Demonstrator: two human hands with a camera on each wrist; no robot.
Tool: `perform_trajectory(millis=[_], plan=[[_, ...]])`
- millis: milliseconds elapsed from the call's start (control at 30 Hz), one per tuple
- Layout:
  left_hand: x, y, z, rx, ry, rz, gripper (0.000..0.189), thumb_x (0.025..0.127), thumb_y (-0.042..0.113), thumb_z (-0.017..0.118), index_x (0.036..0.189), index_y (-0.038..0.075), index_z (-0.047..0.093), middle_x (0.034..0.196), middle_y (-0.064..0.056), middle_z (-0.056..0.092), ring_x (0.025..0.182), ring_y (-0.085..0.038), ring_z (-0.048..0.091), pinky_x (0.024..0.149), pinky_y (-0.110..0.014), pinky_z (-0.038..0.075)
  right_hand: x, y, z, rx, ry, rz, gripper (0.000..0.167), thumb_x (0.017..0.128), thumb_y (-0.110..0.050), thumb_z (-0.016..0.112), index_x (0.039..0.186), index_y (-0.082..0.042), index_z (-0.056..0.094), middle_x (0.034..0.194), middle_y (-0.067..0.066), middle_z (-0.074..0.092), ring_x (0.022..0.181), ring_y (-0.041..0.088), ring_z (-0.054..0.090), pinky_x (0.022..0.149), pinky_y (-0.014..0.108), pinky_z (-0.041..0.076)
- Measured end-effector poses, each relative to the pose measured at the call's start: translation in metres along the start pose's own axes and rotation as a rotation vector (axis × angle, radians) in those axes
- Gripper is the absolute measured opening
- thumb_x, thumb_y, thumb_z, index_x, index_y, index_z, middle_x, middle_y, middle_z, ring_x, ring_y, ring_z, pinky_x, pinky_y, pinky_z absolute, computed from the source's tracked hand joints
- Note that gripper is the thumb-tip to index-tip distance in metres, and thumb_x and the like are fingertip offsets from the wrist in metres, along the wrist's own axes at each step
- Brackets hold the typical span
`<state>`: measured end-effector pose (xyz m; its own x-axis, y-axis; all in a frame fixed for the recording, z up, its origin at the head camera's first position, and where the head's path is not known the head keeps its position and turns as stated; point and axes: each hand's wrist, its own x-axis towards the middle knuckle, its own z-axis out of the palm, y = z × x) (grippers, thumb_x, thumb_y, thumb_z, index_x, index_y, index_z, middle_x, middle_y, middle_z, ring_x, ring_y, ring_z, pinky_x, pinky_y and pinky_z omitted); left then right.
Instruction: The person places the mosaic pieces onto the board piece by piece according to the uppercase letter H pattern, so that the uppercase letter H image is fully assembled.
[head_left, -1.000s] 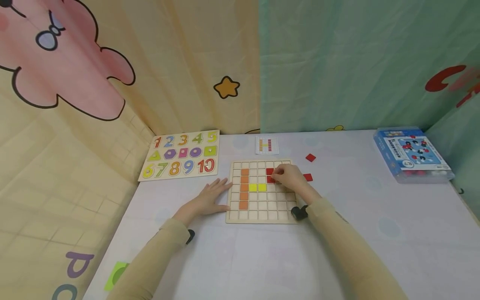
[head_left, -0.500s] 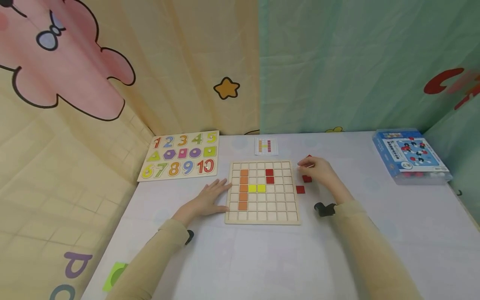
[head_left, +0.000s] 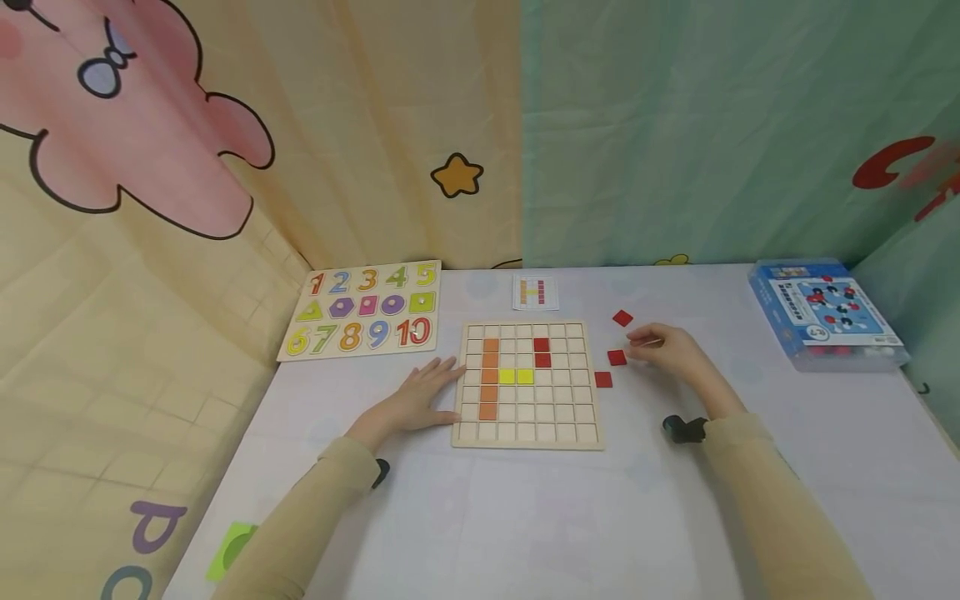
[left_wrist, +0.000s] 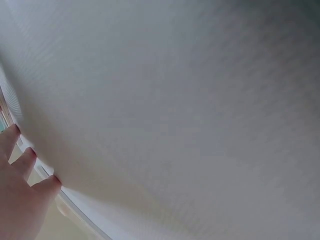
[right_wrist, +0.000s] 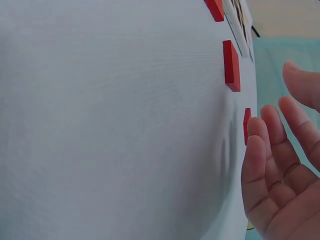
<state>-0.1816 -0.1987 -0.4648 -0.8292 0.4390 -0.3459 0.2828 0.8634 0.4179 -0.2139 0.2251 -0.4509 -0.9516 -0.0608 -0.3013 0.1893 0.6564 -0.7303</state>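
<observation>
My left hand (head_left: 416, 396) lies spread on the table, its fingertips and thumb at the left edge of the wooden grid board (head_left: 527, 431). The board carries a column of several orange tiles (head_left: 489, 376), two yellow tiles (head_left: 516, 377) and two red tiles (head_left: 542, 352). Right of the board, my right hand (head_left: 672, 350) hovers with thumb and fingers apart, holding nothing. Three loose red tiles lie there: the middle tile (head_left: 617, 357) right by the fingertips, a turned tile (head_left: 622, 317) farther back, another tile (head_left: 603, 380) beside the board. The right wrist view shows the spread fingers (right_wrist: 255, 165).
Behind the board lies a small pattern card (head_left: 536, 292). A number puzzle board (head_left: 360, 310) stands at the back left, a blue boxed set (head_left: 828, 312) at the back right. Part of a green square piece (head_left: 231, 550) shows near the left sleeve. Curtains (head_left: 675, 167) close off the back.
My right hand has left the red tiles on the board and moved right, past the loose tiles, with its fingers spreading apart. The left hand stays in place.
</observation>
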Motion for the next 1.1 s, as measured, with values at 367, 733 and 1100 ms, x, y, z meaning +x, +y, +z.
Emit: perform_trajectory(millis=[367,733,1100], plan=[[0.001,-0.002,0.001,0.001,-0.002,0.01,0.085,0.088,0.044,0.072,0.157,0.025,0.026,0.167,-0.002,0.011,0.155,-0.028,0.002,0.126,-0.052,0.002,0.002,-0.003,0.005,0.009,-0.026,-0.024,0.045,0.094,-0.024,0.065,0.132,-0.003,0.056,0.132,0.023,0.056,0.114,0.036,0.056,0.096,0.045,0.054],[0.001,0.0,0.0,0.012,0.001,0.007,0.085,0.088,0.043,0.072,0.157,0.025,0.026,0.167,-0.002,0.012,0.155,-0.028,0.002,0.125,-0.052,0.003,0.009,-0.004,0.017,-0.059,-0.014,-0.033,0.037,0.092,-0.018,0.068,0.124,-0.002,0.061,0.124,0.021,0.059,0.108,0.034,0.054,0.087,0.037,0.056],[0.003,-0.002,0.001,0.0,0.002,0.001,0.085,0.087,0.043,0.072,0.157,0.025,0.027,0.167,-0.002,0.012,0.155,-0.027,0.002,0.126,-0.052,0.002,0.012,-0.005,0.022,-0.157,0.01,-0.056,0.034,0.089,-0.014,0.071,0.119,0.001,0.065,0.111,0.021,0.059,0.101,0.033,0.052,0.088,0.042,0.053]])
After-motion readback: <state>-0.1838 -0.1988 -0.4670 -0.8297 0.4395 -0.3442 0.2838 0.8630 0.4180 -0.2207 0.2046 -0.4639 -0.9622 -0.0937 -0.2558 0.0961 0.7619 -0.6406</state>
